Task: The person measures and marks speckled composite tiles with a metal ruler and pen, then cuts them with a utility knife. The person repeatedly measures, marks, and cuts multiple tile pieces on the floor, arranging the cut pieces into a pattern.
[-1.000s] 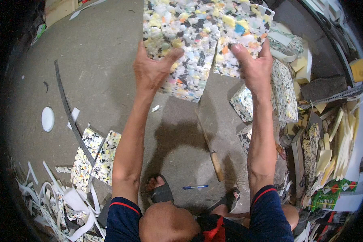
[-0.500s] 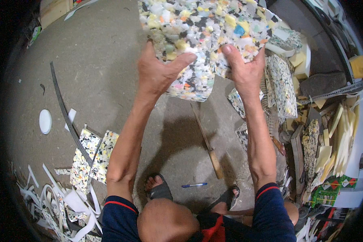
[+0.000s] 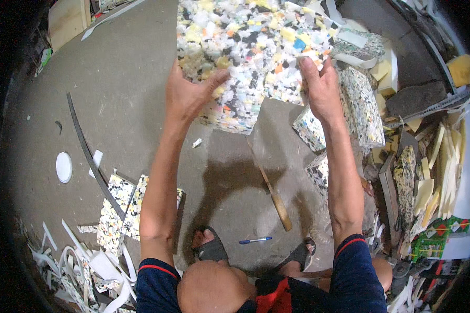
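Holding the multicoloured rebonded-foam slab (image 3: 250,44) at twelve o'clock, I grip opposite sides with my left hand (image 3: 187,95) and right hand (image 3: 324,93); even thumb pressure should keep it steady.

The speckled foam (image 3: 245,57) runs past the top edge — its far end is cut off — and hides most fingers of the left hand (image 3: 185,99). The right forearm (image 3: 345,177) partly covers two smaller foam blocks (image 3: 308,128).

A blue-and-white pen (image 3: 255,240) lies on the grey floor (image 3: 125,104) — a white disc (image 3: 64,167) and dark strip (image 3: 84,143) farther left.
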The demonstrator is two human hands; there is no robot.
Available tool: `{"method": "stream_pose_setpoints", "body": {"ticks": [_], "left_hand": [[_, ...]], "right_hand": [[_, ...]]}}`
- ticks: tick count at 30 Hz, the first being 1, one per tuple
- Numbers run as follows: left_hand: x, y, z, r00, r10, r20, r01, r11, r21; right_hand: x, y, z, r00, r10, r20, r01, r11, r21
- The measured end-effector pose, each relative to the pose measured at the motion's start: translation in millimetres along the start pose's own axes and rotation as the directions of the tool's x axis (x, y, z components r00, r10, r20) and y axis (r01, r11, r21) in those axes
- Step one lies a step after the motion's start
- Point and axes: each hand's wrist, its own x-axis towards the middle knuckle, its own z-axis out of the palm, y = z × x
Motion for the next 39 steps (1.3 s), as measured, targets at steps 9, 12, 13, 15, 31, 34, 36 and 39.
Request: {"method": "stream_pose_setpoints", "body": {"ticks": [9, 12, 13, 15, 31, 34, 36, 39], "left_hand": [[-8.0, 12.6, 1.7, 0.991, 0.118, -0.066, -0.114, 0.991, 0.062], [-5.5, 13.4, 8.4, 0.931, 0.279, -0.236, -0.273, 0.96, 0.059], [-3.7, 13.5, 7.9, 0.893, 0.361, -0.268, -0.318, 0.928, 0.192], [-1.3, 13.8, 7.4, 0.793, 0.541, -0.281, -0.397, 0.808, 0.436], [0.7, 23.6, 6.5, 0.938, 0.326, -0.12, -0.317, 0.944, 0.086], [4.3, 26.5, 8.7, 0.923, 0.367, -0.115, -0.362, 0.93, 0.063], [4.6, 25.9, 12.5, 0.949, 0.301, -0.093, -0.3, 0.954, 0.024], [0.5, 21.3, 16.4, 0.953, 0.296, -0.059, -0.297, 0.955, -0.015]], "right_hand": [[-16.6, -18.1, 17.7, 0.985, -0.026, -0.173, 0.018, 0.999, -0.047], [-17.7, -22.8, 27.3, 0.977, -0.082, -0.195, 0.075, 0.996, -0.047], [-18.2, -23.8, 30.2, 0.973, -0.101, -0.207, 0.095, 0.995, -0.042], [-19.3, -25.9, 35.0, 0.973, -0.109, -0.203, 0.107, 0.994, -0.02], [-11.3, -25.0, 32.5, 0.925, -0.365, -0.106, 0.334, 0.914, -0.231], [-10.8, -20.9, 36.8, 0.908, -0.4, -0.125, 0.368, 0.904, -0.217], [-13.9, -14.8, 42.0, 0.907, -0.4, -0.127, 0.357, 0.894, -0.27], [-17.2, -3.6, 49.0, 0.909, -0.396, -0.131, 0.351, 0.896, -0.272]]}}
